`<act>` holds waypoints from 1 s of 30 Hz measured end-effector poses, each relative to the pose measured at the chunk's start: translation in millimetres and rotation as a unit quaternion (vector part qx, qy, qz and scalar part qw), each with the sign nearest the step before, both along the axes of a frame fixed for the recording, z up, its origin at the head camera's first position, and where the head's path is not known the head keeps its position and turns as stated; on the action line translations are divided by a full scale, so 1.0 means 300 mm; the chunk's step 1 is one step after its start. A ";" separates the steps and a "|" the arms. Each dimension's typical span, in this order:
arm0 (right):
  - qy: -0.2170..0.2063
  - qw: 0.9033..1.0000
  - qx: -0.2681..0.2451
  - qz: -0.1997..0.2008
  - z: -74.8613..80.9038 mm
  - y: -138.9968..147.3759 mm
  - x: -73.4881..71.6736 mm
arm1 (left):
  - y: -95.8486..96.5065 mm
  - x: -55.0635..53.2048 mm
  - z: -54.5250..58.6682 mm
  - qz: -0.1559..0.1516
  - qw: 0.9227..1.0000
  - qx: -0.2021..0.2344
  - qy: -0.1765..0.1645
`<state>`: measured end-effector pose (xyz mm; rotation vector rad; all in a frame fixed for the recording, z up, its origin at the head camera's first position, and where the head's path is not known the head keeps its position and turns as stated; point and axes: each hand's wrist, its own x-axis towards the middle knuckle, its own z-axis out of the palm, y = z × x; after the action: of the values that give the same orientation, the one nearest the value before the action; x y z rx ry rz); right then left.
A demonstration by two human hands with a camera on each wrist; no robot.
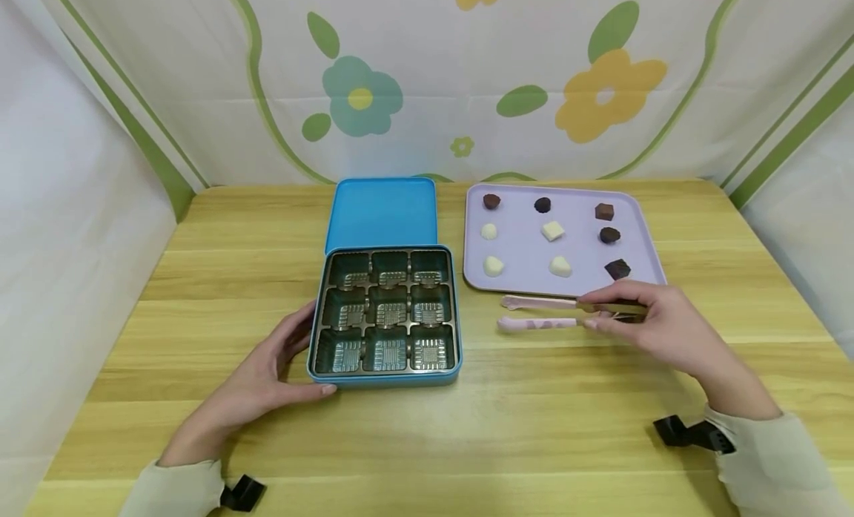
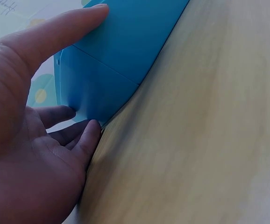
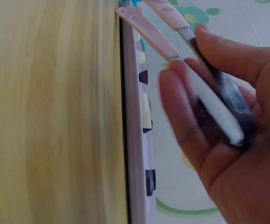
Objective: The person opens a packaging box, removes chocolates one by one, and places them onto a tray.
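Observation:
A blue tin box (image 1: pixel 385 381) stands with its lid (image 1: pixel 382 213) folded back; a dark plastic insert (image 1: pixel 389 325) inside has several square compartments, which look bare. My left hand (image 1: pixel 256 380) holds the tin's near left corner, thumb along the front wall and fingers against the left side. In the left wrist view, that thumb and the fingertips touch the blue wall (image 2: pixel 111 51). With my right hand (image 1: pixel 657 324) I grip small tongs (image 1: pixel 542 303) with pink tips. Their arms are spread, nothing sits between the tips, and they point left, just in front of the tray.
A lilac tray (image 1: pixel 523 276) lies behind the tongs, bearing several spaced chocolates: dark ones like the cup-shaped piece (image 1: pixel 610 235) and white ones like the square (image 1: pixel 552 230). A patterned cloth (image 1: pixel 434 72) hangs behind the wooden table (image 1: pixel 507 443).

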<state>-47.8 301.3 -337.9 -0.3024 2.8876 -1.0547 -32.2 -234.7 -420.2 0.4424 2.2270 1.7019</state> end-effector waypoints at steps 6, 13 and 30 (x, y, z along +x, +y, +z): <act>0.025 0.997 0.065 0.039 -0.017 0.009 0.000 | 0.003 0.000 -0.004 0.001 1.000 -0.001 0.001; 0.007 0.994 0.075 0.076 -0.036 0.022 -0.012 | 0.000 0.000 -0.007 0.002 1.000 0.000 -0.003; 0.006 0.989 0.125 0.072 -0.064 0.025 -0.016 | -0.006 0.001 -0.017 0.002 1.000 -0.008 -0.007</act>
<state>-52.6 308.7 -357.2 -0.4934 2.9116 -0.6613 -31.9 -236.4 -425.4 0.4206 2.2322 1.6818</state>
